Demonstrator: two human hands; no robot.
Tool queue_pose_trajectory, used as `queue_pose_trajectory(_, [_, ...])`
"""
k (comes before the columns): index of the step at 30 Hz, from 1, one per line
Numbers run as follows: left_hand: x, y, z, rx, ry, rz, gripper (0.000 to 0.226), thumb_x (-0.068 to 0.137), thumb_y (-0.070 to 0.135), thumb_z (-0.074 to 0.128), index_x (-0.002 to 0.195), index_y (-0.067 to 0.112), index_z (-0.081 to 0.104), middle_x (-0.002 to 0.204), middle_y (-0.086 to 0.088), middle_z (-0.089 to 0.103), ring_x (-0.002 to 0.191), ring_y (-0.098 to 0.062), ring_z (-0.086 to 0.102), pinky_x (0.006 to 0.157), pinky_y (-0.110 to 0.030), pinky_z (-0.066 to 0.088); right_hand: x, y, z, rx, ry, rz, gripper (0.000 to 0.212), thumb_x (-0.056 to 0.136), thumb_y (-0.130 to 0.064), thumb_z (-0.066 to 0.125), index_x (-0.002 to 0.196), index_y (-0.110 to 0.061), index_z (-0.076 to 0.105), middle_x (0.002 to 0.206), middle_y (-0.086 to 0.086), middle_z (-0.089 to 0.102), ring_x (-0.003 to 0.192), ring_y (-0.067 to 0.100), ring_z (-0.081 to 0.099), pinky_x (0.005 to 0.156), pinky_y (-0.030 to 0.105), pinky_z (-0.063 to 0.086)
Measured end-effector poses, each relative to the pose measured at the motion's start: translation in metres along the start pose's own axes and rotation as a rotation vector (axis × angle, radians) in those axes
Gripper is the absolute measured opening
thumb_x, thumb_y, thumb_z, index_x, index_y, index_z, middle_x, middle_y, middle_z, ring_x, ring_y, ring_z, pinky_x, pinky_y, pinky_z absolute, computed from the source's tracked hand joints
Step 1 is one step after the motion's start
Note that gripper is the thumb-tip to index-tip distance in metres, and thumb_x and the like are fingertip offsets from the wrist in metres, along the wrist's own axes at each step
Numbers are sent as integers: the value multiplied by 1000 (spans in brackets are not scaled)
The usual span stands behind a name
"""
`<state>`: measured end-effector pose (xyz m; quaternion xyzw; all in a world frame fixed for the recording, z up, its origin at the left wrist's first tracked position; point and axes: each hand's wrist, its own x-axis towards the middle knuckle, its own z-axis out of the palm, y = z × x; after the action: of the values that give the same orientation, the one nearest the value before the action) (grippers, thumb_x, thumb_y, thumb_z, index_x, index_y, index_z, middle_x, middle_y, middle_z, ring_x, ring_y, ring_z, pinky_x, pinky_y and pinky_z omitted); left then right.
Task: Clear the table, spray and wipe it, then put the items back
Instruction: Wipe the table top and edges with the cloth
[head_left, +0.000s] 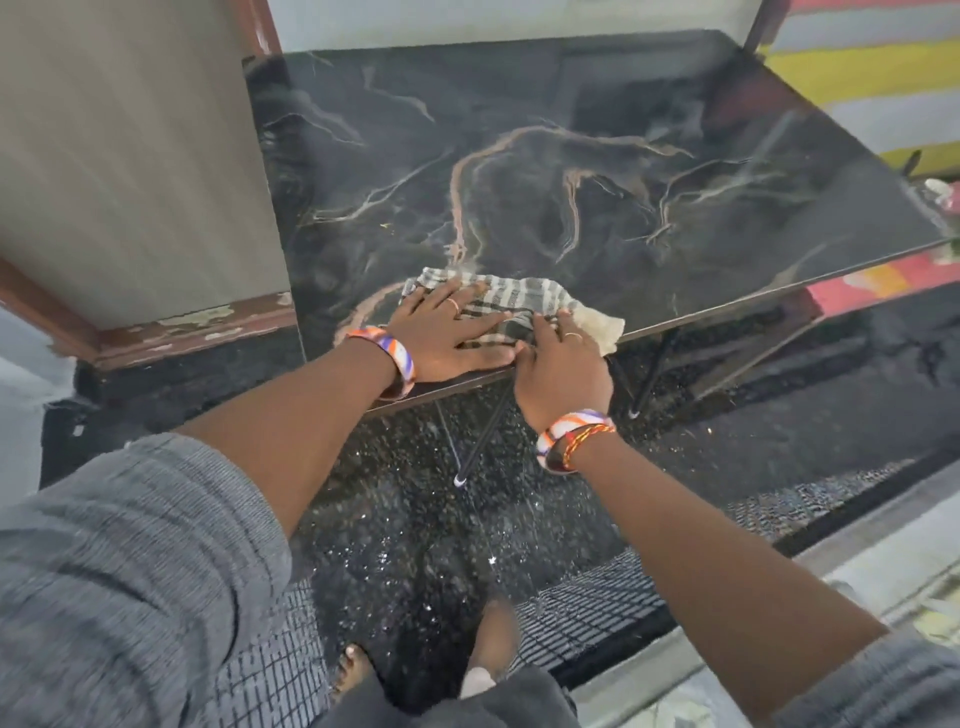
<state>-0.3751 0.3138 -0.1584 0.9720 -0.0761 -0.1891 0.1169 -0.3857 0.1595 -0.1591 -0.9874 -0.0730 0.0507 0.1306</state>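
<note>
Where cloth (498, 306) lies, both hands.

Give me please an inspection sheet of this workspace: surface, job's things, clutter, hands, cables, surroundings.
Surface: dark marbled table, glossy, bare except for the cloth.
Job's things: checked cloth lies crumpled at the near edge, one corner hanging over it; no spray bottle seen.
Clutter: nothing seen on the tabletop.
Hands: left hand flat on the cloth; right hand pressing its near part at the table edge.
Cables: nothing seen.
Surroundings: speckled dark floor beneath, grey wall left, striped fabric right.
</note>
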Motion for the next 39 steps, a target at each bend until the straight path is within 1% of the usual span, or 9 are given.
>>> queue_pose_trajectory(7, [-68, -81, 5, -76, 40, 118, 134, 28, 101, 17, 141, 32, 34, 159, 7, 7, 147, -16, 2, 121, -44, -1, -54, -92, 31, 73, -67, -67, 50, 97, -22, 39, 145, -13, 25, 156, 9, 19, 142, 29, 20, 106, 38, 36])
queue_pose_trajectory(10, [-92, -106, 6, -235, 90, 141, 101, 52, 85, 52, 132, 23, 51, 157, 5, 16, 146, -15, 11, 120, -35, 7, -70, -120, 40, 80, -54, -104, 47, 98, -20, 38, 143, -13, 29, 154, 9, 24, 140, 28, 25, 105, 36, 36])
queue_pose_trajectory(14, [-113, -126, 8, -413, 155, 179, 52, 78, 13, 71, 127, 13, 55, 145, 15, 25, 137, -1, 17, 111, -15, 9, -87, -146, 41, 79, 12, -203, 34, 98, -21, 38, 130, -10, 45, 136, 11, 49, 122, 31, 47, 92, 37, 42])
queue_pose_trajectory(17, [-129, -144, 9, -549, 103, 133, 53, 74, 22, 72, 118, 45, 55, 124, 39, 49, 120, 10, 43, 111, -22, 28, -94, -159, 35, 91, 18, -292, 32, 98, -30, 40, 117, -9, 53, 110, 14, 64, 103, 34, 59, 75, 37, 42])
queue_pose_trajectory(19, [-139, -151, 7, -563, 147, 47, 42, 60, 36, 62, 93, 62, 61, 102, 20, 71, 97, -4, 64, 95, -29, 47, -91, -166, 26, 111, -25, -322, 35, 95, -38, 44, 113, -11, 57, 104, 13, 68, 98, 34, 61, 74, 35, 43])
queue_pose_trajectory(25, [-144, -155, -7, -687, 422, -43, 37, 67, 2, 63, 102, 13, 59, 94, -7, 61, 88, -19, 58, 84, -29, 43, -70, -178, -19, 327, -442, -310, 62, 76, -29, 74, 129, -12, 46, 130, 5, 53, 112, 18, 51, 78, 18, 33])
queue_pose_trajectory(28, [-145, -161, -16, -547, 473, -44, 36, 63, 12, 55, 96, 5, 64, 89, -14, 67, 84, -24, 60, 80, -29, 44, -58, -178, -33, 221, -438, -332, 43, 84, -21, 64, 122, -4, 52, 126, 12, 56, 111, 23, 54, 84, 27, 42])
queue_pose_trajectory(36, [-146, -168, -44, -827, -104, -81, 31, 53, 3, 58, 58, 29, 76, 52, 10, 70, 49, -4, 65, 53, -12, 53, -31, -158, -62, -39, -498, -343, 46, 91, -35, 56, 122, -2, 58, 122, 12, 62, 111, 29, 58, 100, 36, 44])
queue_pose_trajectory(39, [-142, -163, -59, -810, -149, -38, 14, 70, 5, 72, 75, 18, 73, 55, 10, 71, 51, -1, 65, 58, -9, 52, -27, -134, -79, 36, -486, -312, 41, 88, -34, 60, 125, -17, 57, 122, 4, 60, 106, 18, 54, 97, 24, 33])
